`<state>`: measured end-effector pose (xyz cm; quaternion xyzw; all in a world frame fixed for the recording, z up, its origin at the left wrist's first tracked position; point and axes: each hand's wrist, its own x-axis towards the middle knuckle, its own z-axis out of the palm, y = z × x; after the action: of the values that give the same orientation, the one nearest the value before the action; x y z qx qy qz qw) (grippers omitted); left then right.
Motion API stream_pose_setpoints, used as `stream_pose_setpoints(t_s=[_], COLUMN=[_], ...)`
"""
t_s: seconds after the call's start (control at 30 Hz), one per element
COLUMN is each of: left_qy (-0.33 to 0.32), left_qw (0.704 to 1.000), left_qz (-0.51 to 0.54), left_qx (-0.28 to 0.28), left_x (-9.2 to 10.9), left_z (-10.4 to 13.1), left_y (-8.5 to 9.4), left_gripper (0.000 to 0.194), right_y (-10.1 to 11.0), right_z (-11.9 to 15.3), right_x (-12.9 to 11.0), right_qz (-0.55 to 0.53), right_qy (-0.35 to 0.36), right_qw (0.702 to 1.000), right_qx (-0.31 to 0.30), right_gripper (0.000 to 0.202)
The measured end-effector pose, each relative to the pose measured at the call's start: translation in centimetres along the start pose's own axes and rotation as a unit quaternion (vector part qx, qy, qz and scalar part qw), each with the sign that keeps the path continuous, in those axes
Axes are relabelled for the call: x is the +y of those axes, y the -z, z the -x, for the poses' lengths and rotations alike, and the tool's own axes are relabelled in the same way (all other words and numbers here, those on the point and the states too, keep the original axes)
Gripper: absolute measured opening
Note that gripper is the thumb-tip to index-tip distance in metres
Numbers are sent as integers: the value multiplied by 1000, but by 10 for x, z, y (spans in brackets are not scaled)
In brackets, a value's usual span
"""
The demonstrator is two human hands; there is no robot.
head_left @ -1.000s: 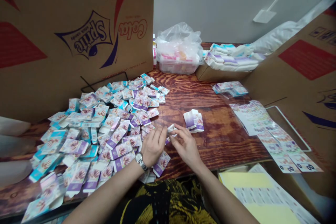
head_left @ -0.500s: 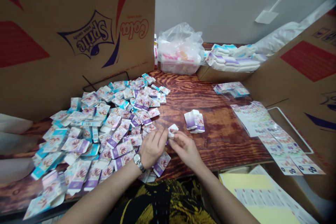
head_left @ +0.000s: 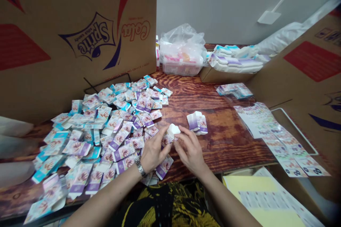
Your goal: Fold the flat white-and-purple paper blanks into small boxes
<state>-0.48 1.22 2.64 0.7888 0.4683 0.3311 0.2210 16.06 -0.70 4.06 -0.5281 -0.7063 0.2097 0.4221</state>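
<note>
My left hand (head_left: pixel 154 151), with a watch at the wrist, grips a small printed carton (head_left: pixel 167 139) between thumb and fingers. The carton's white flap end stands up at the top and looks open. My right hand (head_left: pixel 190 149) has its fingertips closed on the flap side of that same carton. Left of my hands spreads a large heap of small cartons (head_left: pixel 122 138), some purple and some blue, printed with hands. Just beyond my right hand lies a small stack of flat purple-and-white cartons (head_left: pixel 197 122).
Large brown cardboard boxes stand at left (head_left: pixel 80 78) and right (head_left: pixel 301 74) on the wooden table (head_left: pixel 181 92). At the back are a bagged plastic tub (head_left: pixel 182 65) and a tray of cartons (head_left: pixel 229 74). Sticker sheets (head_left: pixel 277 138) lie at right, with yellow papers (head_left: pixel 255 184) below.
My hands have turned the carton, so more of its white flap end and printed side shows. My left fingers have opened out from a tighter curl around it.
</note>
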Motion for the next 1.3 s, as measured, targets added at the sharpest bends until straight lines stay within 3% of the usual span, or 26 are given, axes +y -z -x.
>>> stream_pose_setpoints(t_s=[0.2, 0.37, 0.43, 0.5, 0.67, 0.9, 1.03, 1.07, 1.17, 1.3], left_qy=[8, -72, -77, -66, -58, -22, 3, 7, -26, -72], left_qw=[1000, 995, 994, 994, 994, 992, 976, 968, 953, 950], left_qz=[23, -54, -71, -83, -90, -119, -197, -227, -271, -244], left_qx=[-20, -31, -20, -13, -23, -40, -91, -104, -134, -180], left_x=[0, -7, -7, -7, -5, -4, -9, -11, -14, -10], left_z=[2, 8, 9, 10, 10, 12, 12, 12, 13, 10], left_y=[-2, -7, -8, -9, -11, -18, -13, -11, -10, -26], left_gripper=[40, 40, 48, 58, 66, 73, 70, 66, 55, 42], right_y=[1, -1, -1, 0, 2, -5, -7, -7, -8, -18], right_z=[-5, -10, -13, -16, -18, -4, 0, 0, -1, 1], right_x=[-4, -4, -3, -3, -11, -22, 11, 24, 60, 84], right_qz=[-107, -262, -281, -260, -70, -34, -122, -113, 88, 163], right_qy=[-88, -216, -232, -219, -131, -71, -135, -156, -177, -196], right_qw=[987, 940, 930, 938, 987, 995, 977, 976, 975, 959], right_qx=[-77, -20, -39, -62, -53, -67, -110, -98, -102, -124], right_gripper=[15, 23, 22, 19, 16, 30, 35, 33, 26, 16])
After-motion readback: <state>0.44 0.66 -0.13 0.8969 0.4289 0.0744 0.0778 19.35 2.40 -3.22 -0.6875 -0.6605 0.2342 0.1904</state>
